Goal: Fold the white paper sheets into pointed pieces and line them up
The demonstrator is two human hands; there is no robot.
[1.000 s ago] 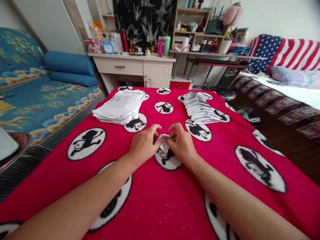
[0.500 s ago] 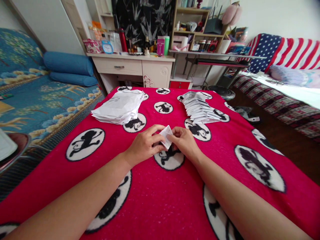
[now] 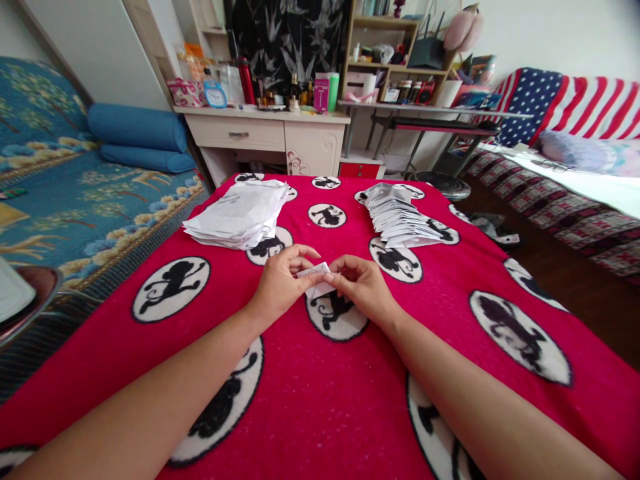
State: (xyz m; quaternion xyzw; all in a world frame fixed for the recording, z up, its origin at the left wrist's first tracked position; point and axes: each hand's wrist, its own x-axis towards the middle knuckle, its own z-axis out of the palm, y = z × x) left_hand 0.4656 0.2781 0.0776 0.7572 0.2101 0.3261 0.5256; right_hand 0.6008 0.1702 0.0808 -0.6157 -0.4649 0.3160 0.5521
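A: Which step is in hand?

B: On the red blanket, near the flat sheet stack and the folded pile, you appear to be mid-fold on one paper piece.

A: Hand state?

B: Your left hand and right hand each pinch it, fingers curled, between them just above the blanket. A further crease calls for aligned edges and firm pinches.

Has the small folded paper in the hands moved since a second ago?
Yes. The folded paper has shifted slightly left against the monkey circle beneath it and lies flatter, pinched between the left hand and right hand.
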